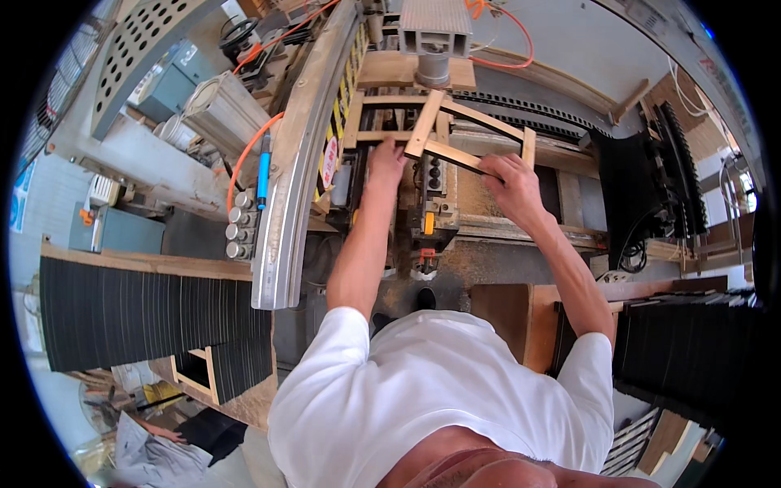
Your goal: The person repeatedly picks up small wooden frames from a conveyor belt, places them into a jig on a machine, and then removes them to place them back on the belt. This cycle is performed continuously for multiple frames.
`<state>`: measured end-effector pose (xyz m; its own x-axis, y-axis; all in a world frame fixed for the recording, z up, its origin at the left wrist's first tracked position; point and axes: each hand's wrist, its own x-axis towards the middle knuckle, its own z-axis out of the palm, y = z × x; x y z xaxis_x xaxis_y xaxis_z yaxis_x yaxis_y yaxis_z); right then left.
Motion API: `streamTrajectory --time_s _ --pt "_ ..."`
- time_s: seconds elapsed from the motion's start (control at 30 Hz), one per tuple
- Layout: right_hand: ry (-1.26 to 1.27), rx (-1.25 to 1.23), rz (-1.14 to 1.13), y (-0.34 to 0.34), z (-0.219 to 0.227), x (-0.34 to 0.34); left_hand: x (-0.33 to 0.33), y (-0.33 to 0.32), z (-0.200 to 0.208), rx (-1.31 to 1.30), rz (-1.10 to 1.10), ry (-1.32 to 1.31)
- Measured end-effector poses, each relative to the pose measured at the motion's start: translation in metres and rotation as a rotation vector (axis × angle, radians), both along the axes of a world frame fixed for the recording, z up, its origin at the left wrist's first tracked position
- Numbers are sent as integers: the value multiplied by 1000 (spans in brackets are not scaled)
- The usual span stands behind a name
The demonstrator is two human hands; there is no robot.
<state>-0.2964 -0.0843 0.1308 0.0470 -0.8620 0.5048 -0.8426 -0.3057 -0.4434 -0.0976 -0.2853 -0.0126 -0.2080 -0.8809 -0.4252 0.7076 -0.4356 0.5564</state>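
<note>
While the white shirt fills the foreground, dark pieces stand packed on either side of it: a left stack on a pale wooden counter and a right stack beyond the other elbow. Past these, both forearms reach forward over a machine, whose rails are strewn with sawdust.

The right hand is closed on the near rail of a slanted frame, which has pale wooden crossbars and black-edged rails. This frame lies above the machine, ahead of the right hand and extending to its left; its long axis runs left to right, with the right end swung somewhat nearer the body. The right hand grips toward that right end, whereas the left hand is nearer the left crossbar, just beside its lower end. The left hand's fingers are bent at the near rail of a second frame; whether they grip it or only touch it, I cannot tell. That second frame lies to the left, partly overlapped by the slanted one's crossbar.

Left of the hands, a long metal beam carries a blue pen-like object. Farther off, a wooden board lies behind the frames, and a metal cylinder hangs just beyond them.
</note>
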Motion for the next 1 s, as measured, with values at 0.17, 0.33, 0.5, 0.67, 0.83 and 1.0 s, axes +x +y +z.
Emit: streamTrajectory --time_s 0.17,0.33,0.5,0.67,0.83,1.0 --pt "48 -31 194 -67 -30 44 24 82 -4 -129 -102 108" --pt "153 28 206 -83 -67 77 33 93 -5 -234 -161 210" --pt "102 94 174 -97 -70 82 38 100 -6 -151 -99 168" --pt "26 182 79 -138 -86 72 79 184 -4 -78 -215 97" --pt "72 121 18 -188 -107 76 168 288 -8 -95 -273 63" --pt "-5 235 -47 -224 -106 68 257 364 -1 -40 -161 -40"
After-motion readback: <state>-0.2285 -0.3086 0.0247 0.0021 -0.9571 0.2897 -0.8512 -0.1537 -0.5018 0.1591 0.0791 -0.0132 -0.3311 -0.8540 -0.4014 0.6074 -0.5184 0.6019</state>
